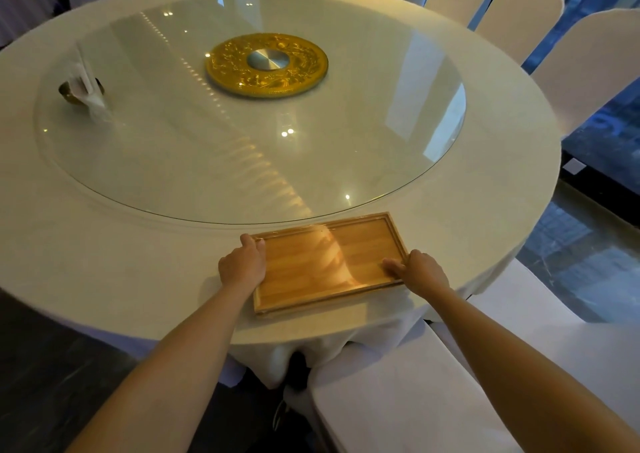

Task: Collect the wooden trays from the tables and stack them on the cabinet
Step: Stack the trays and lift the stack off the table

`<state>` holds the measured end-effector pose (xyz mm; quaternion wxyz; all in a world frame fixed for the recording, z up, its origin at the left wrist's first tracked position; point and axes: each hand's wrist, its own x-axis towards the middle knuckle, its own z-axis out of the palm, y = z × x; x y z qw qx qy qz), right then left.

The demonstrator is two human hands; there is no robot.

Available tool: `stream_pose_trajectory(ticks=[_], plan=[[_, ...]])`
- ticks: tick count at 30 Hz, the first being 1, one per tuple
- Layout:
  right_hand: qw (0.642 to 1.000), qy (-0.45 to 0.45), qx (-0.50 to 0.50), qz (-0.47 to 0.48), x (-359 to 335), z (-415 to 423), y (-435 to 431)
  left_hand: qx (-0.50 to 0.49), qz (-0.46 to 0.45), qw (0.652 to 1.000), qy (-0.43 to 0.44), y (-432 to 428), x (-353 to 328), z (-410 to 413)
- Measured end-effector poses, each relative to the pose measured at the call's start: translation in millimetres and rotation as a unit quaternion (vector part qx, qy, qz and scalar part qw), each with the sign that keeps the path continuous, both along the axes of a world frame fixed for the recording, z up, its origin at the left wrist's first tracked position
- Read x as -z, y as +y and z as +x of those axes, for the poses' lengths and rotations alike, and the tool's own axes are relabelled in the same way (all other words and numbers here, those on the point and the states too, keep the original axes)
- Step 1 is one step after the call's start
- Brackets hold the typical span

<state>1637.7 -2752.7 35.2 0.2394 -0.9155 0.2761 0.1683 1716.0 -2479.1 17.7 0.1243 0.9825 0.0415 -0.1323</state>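
- The wooden tray (329, 262) was a shallow rectangle of pale, honey-coloured wood, its floor made of lengthwise strips and framed by a low raised rim with a stepped inner edge.
- A glossy sheen with wrinkled highlights ran across its top and far corners — it looked like clear film wrap, though that could not be told for certain.
- It lay flat on the near edge of the round tabletop (104, 262), which was draped in a white cloth, and its far long side sat just beside the rim of the glass turntable (173, 162).
- The tray was turned slightly, its right end farther from the camera than its left.
- The left hand (242, 265) gripped the tray's left short end, thumb up at the far corner and fingers curled over the rim.
- The right hand (420, 271) was clamped on the right short end near the front corner, its fingers (393, 265) reaching inside onto the tray's floor.
- No brand, label or readable writing showed on the tray.
- At the centre of the glass sat a gold embossed disc (266, 65) with a plain silver hub — its relief pattern was too fine to read.
- A folded white napkin (86, 78) stood in a dark holder at the far left of the glass.
- White-covered chairs (519, 13) ringed the right side, one seat just below the tray.
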Motion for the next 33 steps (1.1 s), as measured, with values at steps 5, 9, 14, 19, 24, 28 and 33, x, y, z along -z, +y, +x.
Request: stream_pose_trajectory(ticks=[5, 9, 14, 19, 24, 28, 33], plan=[[0.999, 0.001, 0.018, 0.046, -3.8, 3.3, -1.5, -0.061, -0.086, 0.994, 0.031, 6.0, 3.0, -1.7], [0.977, -0.060, 0.116, 0.169, -5.2, 11.0, 4.3, -0.106, -0.185, 0.973, 0.087, 11.4, 9.5, -10.7], [0.951, -0.040, 0.176, 0.252, -0.3, 9.3, 6.6, -0.139, -0.282, 0.942, 0.121, 14.9, 13.4, -24.8], [0.933, -0.061, 0.187, 0.300, -6.6, 4.7, 5.1, -0.170, -0.319, 0.923, 0.135, 7.7, 10.5, -27.6], [0.922, -0.071, 0.200, 0.323, -4.2, 1.9, 5.5, -0.191, -0.311, 0.922, 0.130, 1.5, 15.8, -24.0], [0.912, -0.072, 0.221, 0.337, -2.0, -0.5, 5.5, -0.200, -0.317, 0.919, 0.123, -0.6, 11.1, -26.2], [0.901, -0.074, 0.237, 0.355, -4.5, -10.5, 5.7, -0.171, -0.312, 0.928, 0.108, -0.7, -1.6, -23.7]])
